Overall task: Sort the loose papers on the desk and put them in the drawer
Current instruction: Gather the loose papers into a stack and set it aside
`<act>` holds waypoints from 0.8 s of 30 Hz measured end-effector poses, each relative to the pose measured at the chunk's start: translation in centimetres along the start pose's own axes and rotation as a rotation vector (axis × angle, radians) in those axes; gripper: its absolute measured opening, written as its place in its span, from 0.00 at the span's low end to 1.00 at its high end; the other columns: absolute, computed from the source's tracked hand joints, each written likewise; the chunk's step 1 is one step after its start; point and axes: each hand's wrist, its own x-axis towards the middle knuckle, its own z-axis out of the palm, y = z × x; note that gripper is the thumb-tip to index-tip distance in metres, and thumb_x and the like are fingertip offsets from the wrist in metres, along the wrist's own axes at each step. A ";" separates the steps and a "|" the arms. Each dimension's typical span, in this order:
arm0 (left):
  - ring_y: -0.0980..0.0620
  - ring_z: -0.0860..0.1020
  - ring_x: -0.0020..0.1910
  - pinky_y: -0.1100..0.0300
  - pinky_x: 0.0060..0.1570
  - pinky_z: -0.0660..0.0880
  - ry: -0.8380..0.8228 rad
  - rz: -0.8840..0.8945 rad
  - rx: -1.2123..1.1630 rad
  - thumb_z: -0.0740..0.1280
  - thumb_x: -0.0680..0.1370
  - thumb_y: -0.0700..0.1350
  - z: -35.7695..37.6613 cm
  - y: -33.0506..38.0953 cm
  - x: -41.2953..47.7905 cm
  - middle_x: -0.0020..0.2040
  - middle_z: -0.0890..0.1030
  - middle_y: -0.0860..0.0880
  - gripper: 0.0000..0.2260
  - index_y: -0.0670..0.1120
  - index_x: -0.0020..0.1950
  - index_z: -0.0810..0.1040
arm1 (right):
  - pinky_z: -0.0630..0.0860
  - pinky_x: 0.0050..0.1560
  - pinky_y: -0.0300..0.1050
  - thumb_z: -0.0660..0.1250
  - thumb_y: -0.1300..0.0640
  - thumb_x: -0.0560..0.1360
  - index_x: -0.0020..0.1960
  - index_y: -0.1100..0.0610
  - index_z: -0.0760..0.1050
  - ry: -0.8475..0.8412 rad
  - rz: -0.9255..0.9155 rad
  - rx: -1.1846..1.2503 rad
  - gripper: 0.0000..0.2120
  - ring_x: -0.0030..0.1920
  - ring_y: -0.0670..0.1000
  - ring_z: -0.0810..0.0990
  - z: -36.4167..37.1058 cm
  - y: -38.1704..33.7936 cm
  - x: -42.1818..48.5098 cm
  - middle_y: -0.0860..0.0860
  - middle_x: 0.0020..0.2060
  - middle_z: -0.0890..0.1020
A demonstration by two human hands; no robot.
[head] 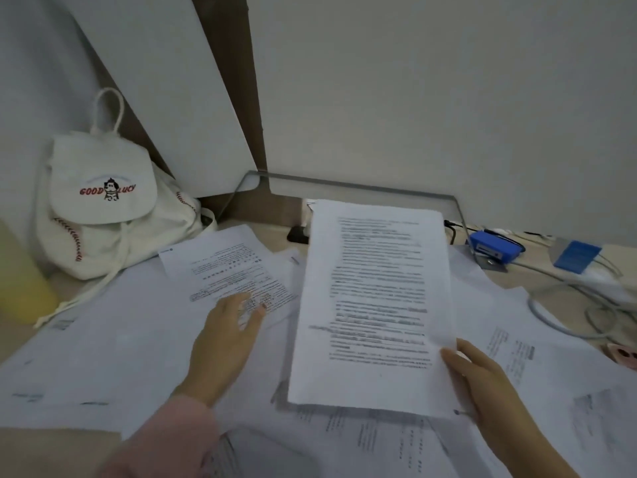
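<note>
Several loose printed papers (113,339) cover the desk. My right hand (482,384) pinches the lower right edge of a printed sheet (375,305) and holds it raised above the others. My left hand (227,336), in a pink sleeve, reaches forward with straight fingers touching a smaller printed sheet (224,267) that lies at the middle of the desk. No drawer is in view.
A white drawstring bag (103,208) marked GOOD LUCK stands at the back left against the wall. A blue device (496,250), a power strip (582,260) and grey cables (558,312) lie at the back right. A yellow object (17,277) is at the far left edge.
</note>
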 end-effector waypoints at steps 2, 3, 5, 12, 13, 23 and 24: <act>0.48 0.58 0.73 0.52 0.69 0.61 -0.113 0.009 0.331 0.59 0.73 0.65 0.4 -2.2 2.0 0.74 0.60 0.48 0.34 0.49 0.74 0.57 | 0.73 0.61 0.59 0.61 0.62 0.77 0.54 0.58 0.79 0.028 0.044 0.019 0.10 0.52 0.60 0.81 -0.2 0.8 0.3 0.57 0.50 0.84; 0.47 0.54 0.75 0.51 0.71 0.58 -0.158 0.015 0.436 0.59 0.72 0.67 0.7 -2.9 2.8 0.76 0.56 0.47 0.38 0.49 0.75 0.52 | 0.73 0.61 0.59 0.61 0.62 0.77 0.53 0.58 0.79 0.033 0.058 0.028 0.09 0.52 0.60 0.81 -0.2 1.1 0.5 0.57 0.49 0.84; 0.46 0.58 0.73 0.52 0.66 0.63 -0.224 0.011 0.591 0.58 0.73 0.67 0.9 -3.5 3.6 0.74 0.59 0.45 0.38 0.48 0.75 0.52 | 0.73 0.60 0.58 0.61 0.64 0.77 0.51 0.59 0.79 0.035 0.076 0.038 0.09 0.52 0.60 0.81 -0.1 1.4 0.7 0.59 0.48 0.84; 0.48 0.78 0.27 0.62 0.20 0.68 -0.230 0.372 1.007 0.77 0.59 0.35 0.4 -4.1 3.2 0.34 0.79 0.43 0.15 0.40 0.42 0.78 | 0.75 0.57 0.56 0.61 0.64 0.76 0.50 0.61 0.79 0.006 0.099 0.029 0.09 0.50 0.60 0.81 0.3 1.8 1.0 0.59 0.46 0.85; 0.48 0.80 0.35 0.60 0.27 0.70 -0.217 0.336 0.999 0.70 0.68 0.35 -0.1 -3.6 3.0 0.42 0.80 0.44 0.12 0.41 0.50 0.76 | 0.75 0.57 0.57 0.61 0.64 0.76 0.50 0.61 0.80 0.004 0.097 0.026 0.09 0.50 0.60 0.82 0.2 1.8 1.0 0.59 0.46 0.85; 0.48 0.79 0.33 0.52 0.38 0.78 -0.134 0.126 0.100 0.59 0.79 0.46 -5.7 2.3 -2.7 0.39 0.80 0.49 0.07 0.51 0.53 0.75 | 0.77 0.50 0.52 0.59 0.64 0.77 0.54 0.58 0.79 -0.053 0.085 0.011 0.11 0.51 0.59 0.82 -0.3 2.9 0.0 0.57 0.48 0.85; 0.48 0.80 0.31 0.51 0.37 0.79 -0.157 0.115 -0.051 0.60 0.79 0.45 -5.3 3.4 -3.5 0.40 0.80 0.51 0.06 0.53 0.52 0.75 | 0.77 0.45 0.50 0.59 0.64 0.77 0.54 0.57 0.79 -0.073 0.090 0.001 0.11 0.49 0.58 0.82 -0.2 3.1 -0.1 0.56 0.47 0.85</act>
